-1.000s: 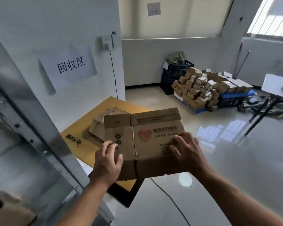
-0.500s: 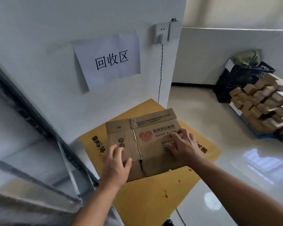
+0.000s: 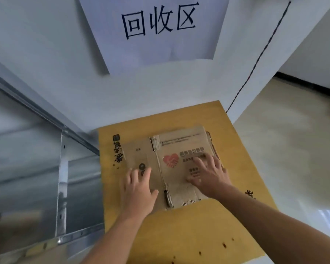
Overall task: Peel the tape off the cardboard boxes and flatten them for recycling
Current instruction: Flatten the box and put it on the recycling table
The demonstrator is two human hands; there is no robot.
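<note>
We see a white wall (image 3: pixel 46 73) across the far side, with a grey metal frame (image 3: pixel 36 168) standing at the left and pale floor (image 3: pixel 286 149) at the right. A yellow board (image 3: pixel 198 235) lies flat from the foot of the wall toward us, with dark print along its left and right edges and a few dark spots near its near right corner. A paper sign (image 3: pixel 160 35) with 3 dark characters hangs on the wall above it. The box (image 3: pixel 176 180) lies flattened on the far half of the board, with a red heart logo on its right panel and a ragged near edge. Our left hand (image 3: pixel 139 191) rests flat on the box's left panel, fingers straight and close together, thumb out to the right. Our right hand (image 3: pixel 211 176) presses flat on the right panel, fingers spread over the print. A thin dark cord (image 3: pixel 255 63) runs down the wall at the far right.
</note>
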